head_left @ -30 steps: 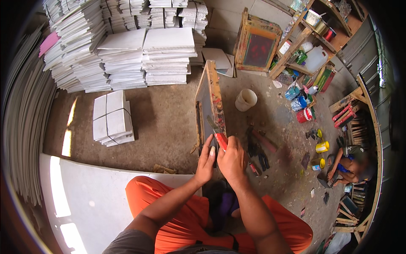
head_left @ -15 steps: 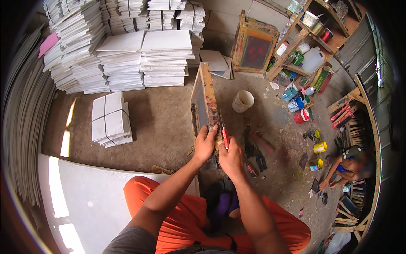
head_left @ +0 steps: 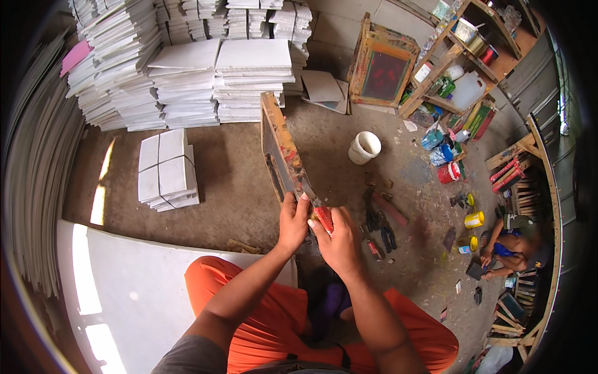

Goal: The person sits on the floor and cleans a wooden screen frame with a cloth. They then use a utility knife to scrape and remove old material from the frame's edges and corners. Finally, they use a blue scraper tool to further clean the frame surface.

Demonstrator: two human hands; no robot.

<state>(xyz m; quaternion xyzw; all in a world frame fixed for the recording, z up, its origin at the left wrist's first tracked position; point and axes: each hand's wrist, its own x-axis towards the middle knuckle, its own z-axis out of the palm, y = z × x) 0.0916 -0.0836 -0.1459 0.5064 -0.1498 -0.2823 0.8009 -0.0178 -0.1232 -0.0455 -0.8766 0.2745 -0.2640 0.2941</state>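
left hand (head_left: pixel 293 219): fingers closed around near end of wooden frame (head_left: pixel 281 144), steadying it upright on floor (head_left: pixel 230 181) | right hand (head_left: pixel 339 240): fingers wrapped on red-handled tool (head_left: pixel 323 218), pressed against frame's near corner | white bucket (head_left: pixel 364 147) well apart

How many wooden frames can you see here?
2: a paint-stained wooden frame standing on edge, gripped by the left hand, and a red-screened wooden frame leaning near the shelves. Others may be hidden.

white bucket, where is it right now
In the head view the white bucket stands on the dirt floor, up and right of the hands, just right of the paint-stained wooden frame and below the red-meshed screen frame.
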